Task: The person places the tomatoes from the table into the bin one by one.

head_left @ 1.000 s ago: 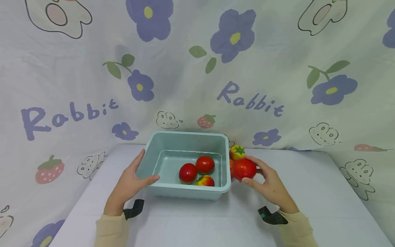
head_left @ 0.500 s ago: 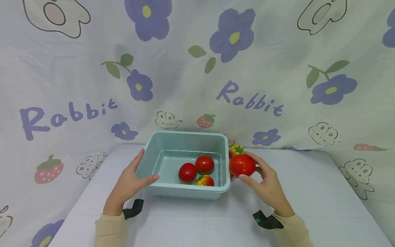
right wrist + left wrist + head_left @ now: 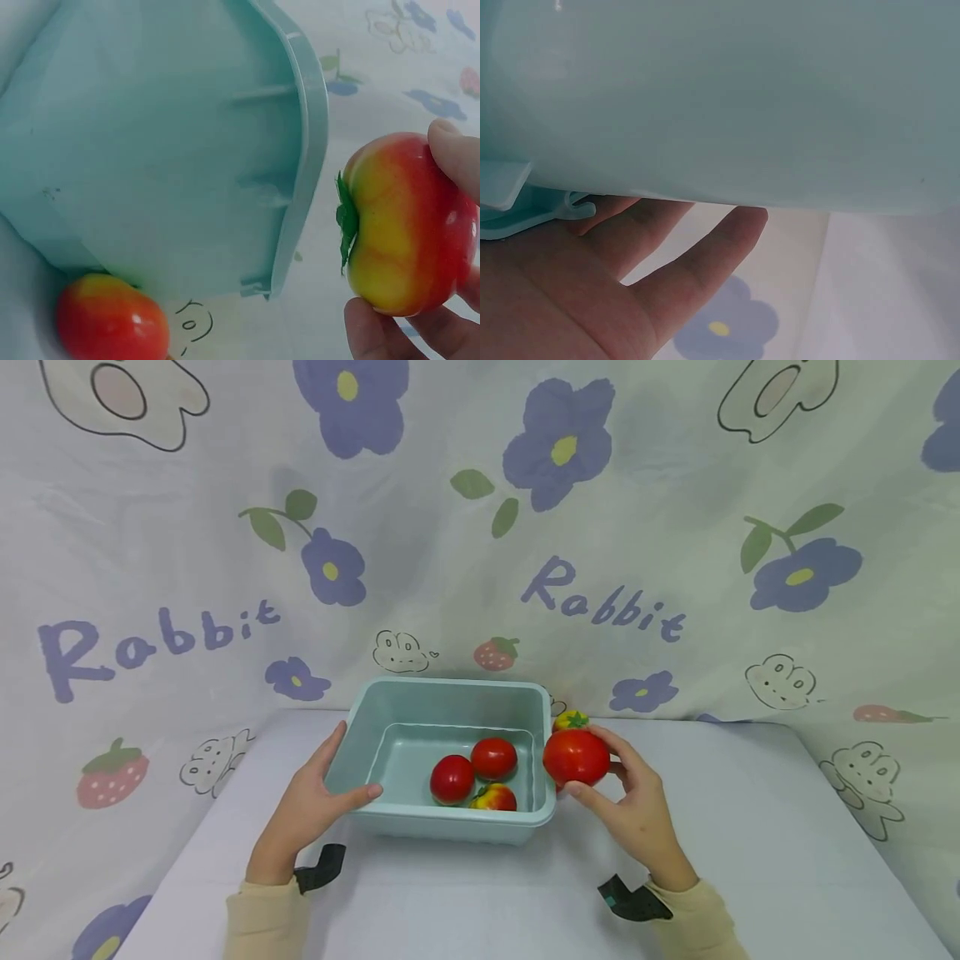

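Observation:
In the head view a pale teal plastic box (image 3: 450, 827) stands on the table. My left hand (image 3: 303, 814) grips its left side, thumb over the front rim and fingers along the outer wall; the left wrist view shows those fingers (image 3: 697, 281) against the wall. My right hand (image 3: 633, 806) holds a shiny red tomato (image 3: 576, 757) between thumb and fingers, at the right rim. In the right wrist view this tomato (image 3: 405, 225) shows a yellow top and green calyx. Inside the box lie two red tomatoes (image 3: 452, 779) (image 3: 494, 758) and a yellow-red one (image 3: 495, 797), partly hidden by the front wall.
Behind the held tomato, a yellow tomato (image 3: 572, 720) with a green calyx sits right of the box, partly hidden. The right wrist view has a red-yellow tomato (image 3: 112, 319) beside the box's outer wall. A printed cloth (image 3: 420, 527) hangs behind the white table (image 3: 750, 827).
My right hand has lifted the tomato slightly and carried it left, up to the box's right rim. The left hand keeps its hold on the box.

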Demonstrator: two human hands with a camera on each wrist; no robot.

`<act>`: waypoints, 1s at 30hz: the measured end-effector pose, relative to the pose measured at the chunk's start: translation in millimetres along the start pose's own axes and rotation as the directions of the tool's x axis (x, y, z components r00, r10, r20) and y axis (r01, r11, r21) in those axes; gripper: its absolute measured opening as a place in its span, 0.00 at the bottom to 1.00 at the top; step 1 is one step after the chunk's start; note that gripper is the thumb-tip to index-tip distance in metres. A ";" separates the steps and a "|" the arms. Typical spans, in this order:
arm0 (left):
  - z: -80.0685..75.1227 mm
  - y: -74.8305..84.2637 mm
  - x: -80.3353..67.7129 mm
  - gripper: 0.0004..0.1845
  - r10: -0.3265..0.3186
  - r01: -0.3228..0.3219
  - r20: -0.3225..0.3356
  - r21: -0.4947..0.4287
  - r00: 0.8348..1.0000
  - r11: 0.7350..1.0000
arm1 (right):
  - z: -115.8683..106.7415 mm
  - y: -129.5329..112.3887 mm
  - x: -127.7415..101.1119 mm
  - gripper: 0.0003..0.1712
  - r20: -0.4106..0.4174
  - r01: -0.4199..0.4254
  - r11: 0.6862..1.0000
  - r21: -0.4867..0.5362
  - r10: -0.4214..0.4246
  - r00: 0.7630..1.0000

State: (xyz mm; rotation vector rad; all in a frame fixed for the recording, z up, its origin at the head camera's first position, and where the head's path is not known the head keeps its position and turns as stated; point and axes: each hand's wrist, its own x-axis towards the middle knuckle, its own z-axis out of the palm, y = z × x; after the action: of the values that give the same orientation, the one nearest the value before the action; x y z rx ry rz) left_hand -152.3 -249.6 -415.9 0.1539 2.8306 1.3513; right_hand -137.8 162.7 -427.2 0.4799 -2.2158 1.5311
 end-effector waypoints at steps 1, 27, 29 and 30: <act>-0.4 0.0 -0.1 0.61 0.002 -0.002 0.000 -0.001 1.000 1.000 | 1.5 -0.3 0.1 0.41 0.001 0.004 1.000 0.000 -0.004 1.000; -0.3 0.3 -0.6 0.61 0.002 -0.002 -0.004 0.000 1.000 1.000 | 32.8 -3.6 2.4 0.43 0.067 0.098 0.995 0.026 -0.100 0.993; 0.0 0.0 -0.6 0.61 0.002 -0.002 -0.003 -0.002 1.000 1.000 | 34.7 -3.9 2.1 0.44 0.074 0.107 0.994 0.026 -0.109 0.991; 0.1 -0.2 -0.5 0.61 0.001 -0.001 -0.003 -0.002 1.000 1.000 | 35.6 -4.5 1.7 0.43 0.076 0.107 0.994 0.030 -0.109 0.991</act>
State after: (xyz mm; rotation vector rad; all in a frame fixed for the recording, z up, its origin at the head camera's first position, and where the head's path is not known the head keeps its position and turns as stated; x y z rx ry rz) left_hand -151.8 -249.7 -416.1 0.1539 2.8319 1.3563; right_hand -141.7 127.7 -434.0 0.6666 -2.1917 1.5103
